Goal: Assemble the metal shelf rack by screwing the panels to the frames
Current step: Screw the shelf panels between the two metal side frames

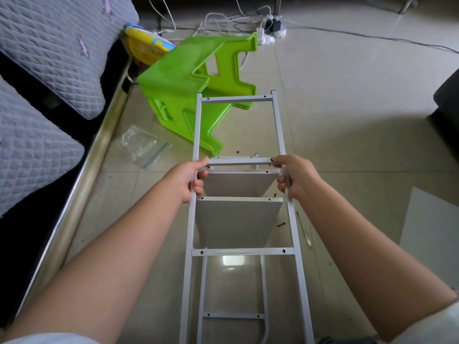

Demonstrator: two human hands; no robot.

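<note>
My left hand (190,181) is wrapped around the left rail of the white frame (242,252), and my right hand (293,176) clasps its right rail. The frame's long axis runs straight away from me over the floor (347,120), far end pointing at the green stool (193,78); two grey panels (236,219) stand beneath it.

Both arms stretched fwd, left hand (190,180) & right hand (295,176) each w/ fingers curled in a grip.
</note>
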